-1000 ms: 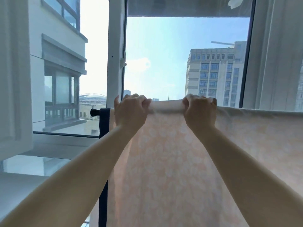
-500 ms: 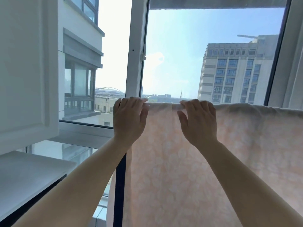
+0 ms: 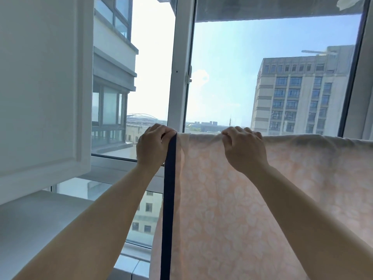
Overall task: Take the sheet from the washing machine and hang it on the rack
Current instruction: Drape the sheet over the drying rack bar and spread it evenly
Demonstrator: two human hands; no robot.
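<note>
Peach-pink cotton sheet with a pale leaf print [image 3: 252, 209] is found already draped over a horizontal bar of the rack, which is hidden beneath the fold along the sheet's top edge. The cloth hangs down in front of the white-framed window [image 3: 179, 77] and runs off the right side of the view, so its far end cannot be assessed. A dark navy hem band [image 3: 168, 199] marks the sheet's left edge and hangs straight down.

The left hand [image 3: 151, 146] is clenched at the top of the navy band, the fingers curled over the fold. The right hand [image 3: 245, 148] is closed on the top fold a little further along, the fabric bunched slightly under the fingers [image 3: 234, 134].

The washing machine is not in view. Removal from the machine and placing over the rack are judged complete. Remaining work is judged minor: the left edge to be squared, the small gather between the hands smoothed, and both hands released.
</note>
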